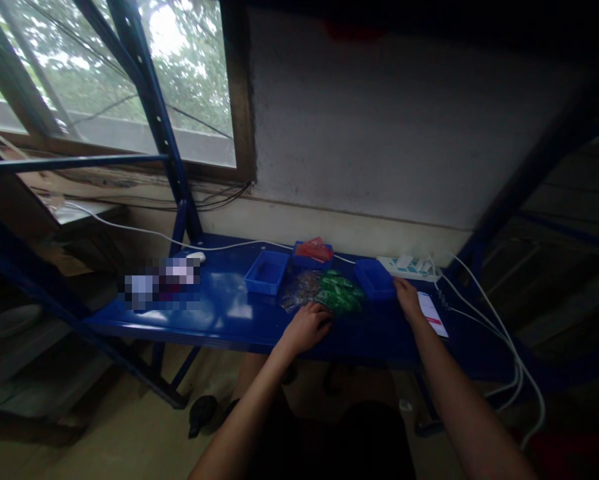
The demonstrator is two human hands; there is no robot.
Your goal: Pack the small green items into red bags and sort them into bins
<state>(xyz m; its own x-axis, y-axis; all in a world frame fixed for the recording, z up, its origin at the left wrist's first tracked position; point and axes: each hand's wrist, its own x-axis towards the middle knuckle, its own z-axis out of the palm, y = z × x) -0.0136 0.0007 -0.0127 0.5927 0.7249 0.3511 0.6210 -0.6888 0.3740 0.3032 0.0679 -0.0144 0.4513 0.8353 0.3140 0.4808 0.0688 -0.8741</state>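
- Head view: the left hand rests at the front of the blue surface, its fingers curled at the near edge of the clear bag; I cannot tell whether they are closed on the plastic.
- The right hand is at the near right corner of the right blue tray, fingers against or right beside its rim; whether they are clamped on it cannot be told.
- The clear bag lies around the middle of the surface, with small brownish contents too blurred to make out.
- The green bag, crumpled and shiny, lies against the right side of the clear one, between it and the right tray.
- The left blue tray sits to the left of the clear bag.
- The back blue tray is behind the bags, with a red bag heaped in it.
- A phone with a lit screen lies just right of the right hand.
- Behind it, a white power strip lies by the wall, with white cables running off to the right.
- At the left of the surface, some things are masked by a pixelated patch.
- A window at upper left shows trees outside.
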